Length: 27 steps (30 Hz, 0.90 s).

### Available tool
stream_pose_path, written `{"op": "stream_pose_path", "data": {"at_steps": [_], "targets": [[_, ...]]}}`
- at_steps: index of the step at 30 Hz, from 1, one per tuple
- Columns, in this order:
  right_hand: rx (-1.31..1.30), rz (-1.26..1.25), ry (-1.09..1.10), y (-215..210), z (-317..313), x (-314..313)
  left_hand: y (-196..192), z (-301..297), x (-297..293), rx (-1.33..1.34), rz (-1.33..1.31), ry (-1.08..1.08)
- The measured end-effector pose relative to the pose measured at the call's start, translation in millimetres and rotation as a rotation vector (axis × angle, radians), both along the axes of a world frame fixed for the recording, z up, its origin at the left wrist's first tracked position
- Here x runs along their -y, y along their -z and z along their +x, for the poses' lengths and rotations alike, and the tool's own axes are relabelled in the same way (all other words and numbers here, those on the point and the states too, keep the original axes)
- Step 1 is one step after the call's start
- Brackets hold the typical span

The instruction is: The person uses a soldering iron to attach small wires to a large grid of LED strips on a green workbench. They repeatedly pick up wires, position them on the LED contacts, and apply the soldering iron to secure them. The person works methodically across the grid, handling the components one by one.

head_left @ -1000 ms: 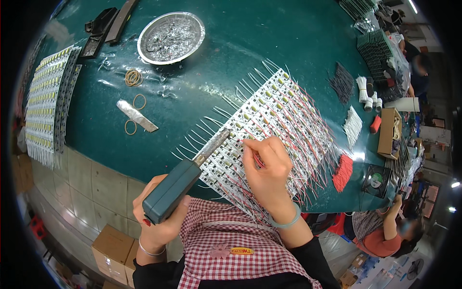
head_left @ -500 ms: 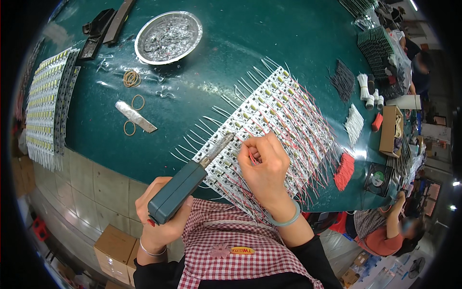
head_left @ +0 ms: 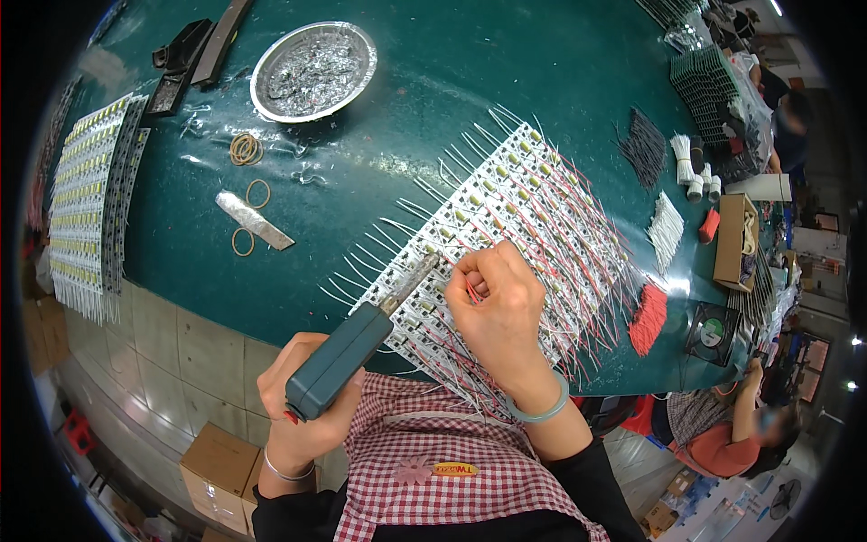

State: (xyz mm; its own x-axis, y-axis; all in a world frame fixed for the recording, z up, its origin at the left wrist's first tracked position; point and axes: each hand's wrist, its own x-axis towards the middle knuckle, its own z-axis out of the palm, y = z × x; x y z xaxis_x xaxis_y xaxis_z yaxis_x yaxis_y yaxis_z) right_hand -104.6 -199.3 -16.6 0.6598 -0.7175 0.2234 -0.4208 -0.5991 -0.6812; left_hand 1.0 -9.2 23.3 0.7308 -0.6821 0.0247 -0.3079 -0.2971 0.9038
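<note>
At 6 o'clock, nearest the viewer, a red-and-white checked apron (head_left: 452, 452) covers the person's front. At 7 o'clock the left hand (head_left: 302, 411) has its grip closed around the butt of a teal, block-handled soldering iron (head_left: 348, 357), whose metal tip (head_left: 417, 273) points toward 1 o'clock and meets the near edge of the board. Just right of centre the right hand (head_left: 497, 312), with a pale green bangle (head_left: 542, 411) at the wrist, rests on the white panel of LED strip boards (head_left: 506, 226); its thumb and forefinger are pinched together on a thin red wire (head_left: 471, 291) just beside the iron's tip. The panel lies slantwise on the dark green counter (head_left: 470, 81), running from 6 o'clock toward 1 o'clock, with white leads projecting from its left edge and red leads from its right edge. At 4 o'clock a bundle of red wires (head_left: 648, 318) lies beside the panel. At 9 o'clock a flat silver strip (head_left: 255, 219) lies among tan rubber bands (head_left: 244, 149), and further panels of strip boards (head_left: 86, 203) lie at the counter's left edge. At 3 o'clock lie a white wire bundle (head_left: 666, 230) and a small cardboard box (head_left: 733, 239); at 2 o'clock, a black wire bundle (head_left: 646, 144). At 11 o'clock, farthest off, stands a round metal dish of silvery scrap (head_left: 313, 70).
</note>
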Motion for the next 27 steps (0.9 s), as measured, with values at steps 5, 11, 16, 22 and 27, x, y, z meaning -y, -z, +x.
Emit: {"op": "stream_pose_path", "data": {"at_steps": [5,11,16,22,27], "targets": [[-0.029,-0.007,-0.01,-4.2,2.9,-0.2,-1.6,-0.6,-0.8,-0.03,-0.009,-0.023],[-0.066,-0.04,-0.022,-4.4,3.9,0.8,-1.9,6.9,-9.3,0.189,-0.018,0.002],[-0.086,-0.044,-0.025,-9.6,2.1,3.3,-5.1,34.9,-32.1,0.619,-0.126,-0.418],[-0.101,-0.064,-0.037,-10.8,5.9,0.5,-50.4,87.6,1.4,0.459,-0.493,-0.377],[-0.094,-0.047,-0.026,-5.7,3.4,2.5,-11.6,63.4,1.1,-0.025,-0.178,-0.385]]}}
